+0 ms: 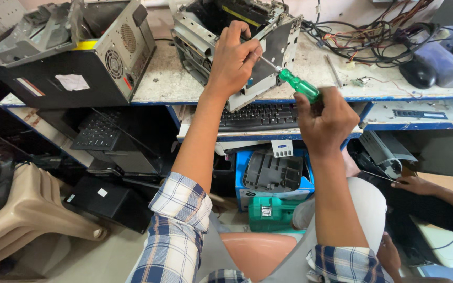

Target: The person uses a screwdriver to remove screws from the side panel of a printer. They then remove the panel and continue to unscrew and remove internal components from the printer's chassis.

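Screwdriver [299, 85]: green handle, shaft pointing to 10 o'clock into the metal chassis [268, 47] at the tabletop [169, 84] edge.
Right hand [326, 123]: grip clenched around the handle's end.
Left hand [233, 57]: grip pinching the shaft against the chassis.
Keyboard [260, 115]: at 6 o'clock of the chassis.
Computer case [79, 52]: at 9 o'clock.
Cables [373, 36]: at 3 o'clock.

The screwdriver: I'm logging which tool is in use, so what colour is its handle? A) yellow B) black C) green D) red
C: the right hand holds the screwdriver by a see-through green handle, while the left hand steadies its metal shaft against the opened metal case on the bench.
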